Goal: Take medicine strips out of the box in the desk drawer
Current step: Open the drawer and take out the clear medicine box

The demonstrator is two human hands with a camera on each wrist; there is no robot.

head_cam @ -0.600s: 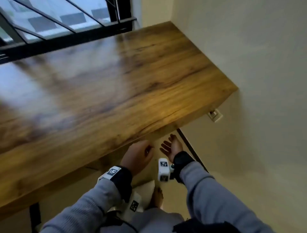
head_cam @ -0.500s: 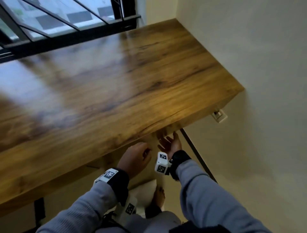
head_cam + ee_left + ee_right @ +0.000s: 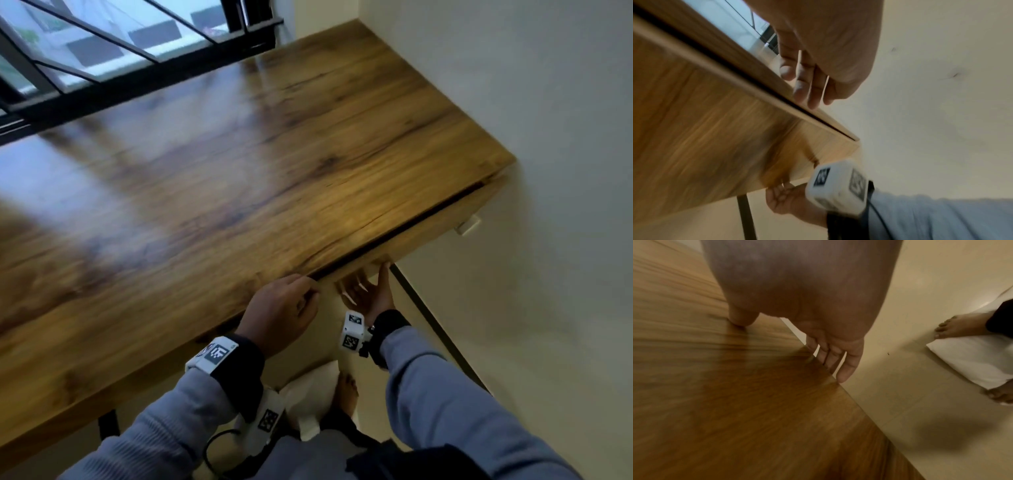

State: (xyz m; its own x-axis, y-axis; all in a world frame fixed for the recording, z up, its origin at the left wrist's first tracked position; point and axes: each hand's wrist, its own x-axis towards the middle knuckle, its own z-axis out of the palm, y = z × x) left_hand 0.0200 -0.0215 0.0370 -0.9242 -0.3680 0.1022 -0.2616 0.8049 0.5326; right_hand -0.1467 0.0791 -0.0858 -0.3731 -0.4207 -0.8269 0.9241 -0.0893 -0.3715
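Observation:
The wooden desk point(image 3: 274, 154) has a drawer front point(image 3: 428, 236) under its right end. A narrow dark gap point(image 3: 411, 226) shows between that front and the top. My right hand point(image 3: 366, 294) is palm up at the drawer's lower edge. In the right wrist view its thumb point(image 3: 740, 319) presses the wood face and its fingers point(image 3: 846, 366) hook over the edge. My left hand point(image 3: 284, 308) rests at the desk's front edge beside the gap, fingers relaxed point(image 3: 809, 91), holding nothing. No box or medicine strips are in view.
A cream wall runs close along the desk's right side, with a wall socket point(image 3: 467, 224) below the corner. A barred window point(image 3: 102, 41) lies behind the desk. A black desk leg point(image 3: 744, 216), a white cloth point(image 3: 315, 383) and my bare foot point(image 3: 347, 390) are on the floor below.
My right hand rose to the drawer's lower edge and took hold of it. The drawer front has come out a little, so a dark gap shows. My left hand moved up to the desk edge.

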